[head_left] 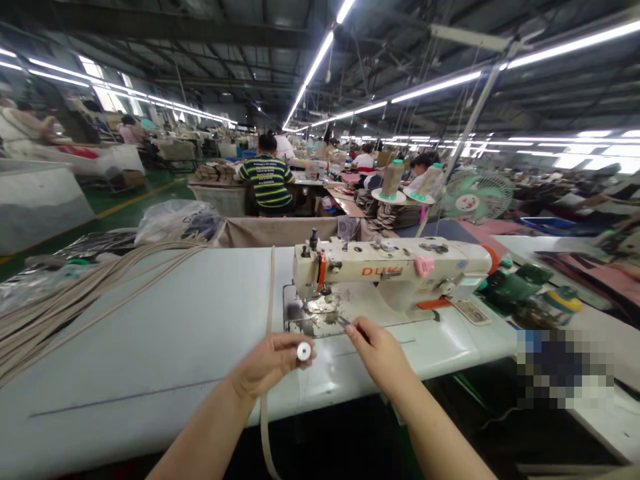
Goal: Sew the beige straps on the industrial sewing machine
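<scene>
My left hand [275, 360] pinches a small white round bobbin [303, 351] with a dark centre hole, held over the front edge of the white sewing table [165, 333]. My right hand [373, 347] is closed on a thin dark tool [343, 321], whose tip points at the needle plate area. Just beyond both hands stands a white sewing machine [390, 270] with an orange-marked head. A beige strip [271, 293] runs across the table, passes behind my left hand and hangs over the front edge.
Long beige strips [100, 287] lie in a bundle at the left. Thread cones [393, 179] and a green fan [475, 195] stand behind the machine. A person in a striped shirt [267, 181] sits farther back. Green objects [520, 288] lie at the machine's right.
</scene>
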Motion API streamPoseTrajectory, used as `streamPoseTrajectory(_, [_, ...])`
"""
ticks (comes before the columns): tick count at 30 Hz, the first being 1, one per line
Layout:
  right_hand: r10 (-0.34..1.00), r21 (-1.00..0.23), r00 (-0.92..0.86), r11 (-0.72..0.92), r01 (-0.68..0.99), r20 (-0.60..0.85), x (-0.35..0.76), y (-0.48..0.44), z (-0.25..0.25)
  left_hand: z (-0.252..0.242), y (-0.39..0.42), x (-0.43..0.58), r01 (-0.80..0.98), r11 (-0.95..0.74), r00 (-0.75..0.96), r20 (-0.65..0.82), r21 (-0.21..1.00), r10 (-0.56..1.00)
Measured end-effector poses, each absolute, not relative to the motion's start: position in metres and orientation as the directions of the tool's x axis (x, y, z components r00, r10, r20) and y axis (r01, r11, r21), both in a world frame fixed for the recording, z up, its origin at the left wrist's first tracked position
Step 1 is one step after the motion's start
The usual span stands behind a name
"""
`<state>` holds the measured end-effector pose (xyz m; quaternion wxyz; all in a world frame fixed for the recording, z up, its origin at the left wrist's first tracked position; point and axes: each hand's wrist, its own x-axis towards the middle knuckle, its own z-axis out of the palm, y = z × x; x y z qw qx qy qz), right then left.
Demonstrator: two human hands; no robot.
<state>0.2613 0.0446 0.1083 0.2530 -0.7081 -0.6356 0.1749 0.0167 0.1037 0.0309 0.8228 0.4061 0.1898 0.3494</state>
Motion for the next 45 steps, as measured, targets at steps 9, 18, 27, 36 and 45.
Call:
streamPoseTrajectory(9, [0.959,-0.706,-0.123,-0.099,0.701,-0.257,0.225,0.011,0.062,0.033,0.11,0.015,-0.555,0.363,0.537,-0.011,0.749,0.844])
streamPoseTrajectory(18, [0.953,-0.584,-0.155,-0.028,0.811,-0.261,0.2,0.015,0.065,0.034,0.11,0.014,-0.578,0.354,0.548,0.029,0.735,0.836])
streamPoseTrajectory(27, [0.954,-0.614,-0.212,0.039,0.789,-0.213,0.195,0.018,0.062,0.036,0.109,0.016,-0.581,0.354,0.53,0.01,0.733,0.848])
streamPoseTrajectory(36, [0.908,-0.84,-0.368,0.035,0.542,-0.2,0.199,0.014,0.059,0.037,0.109,0.016,-0.556,0.355,0.525,-0.014,0.752,0.851])
streamPoseTrajectory(45, [0.952,-0.853,-0.304,0.119,0.507,-0.047,0.218,0.005,0.07,0.041,0.108,0.014,-0.602,0.313,0.463,0.001,0.734,0.886])
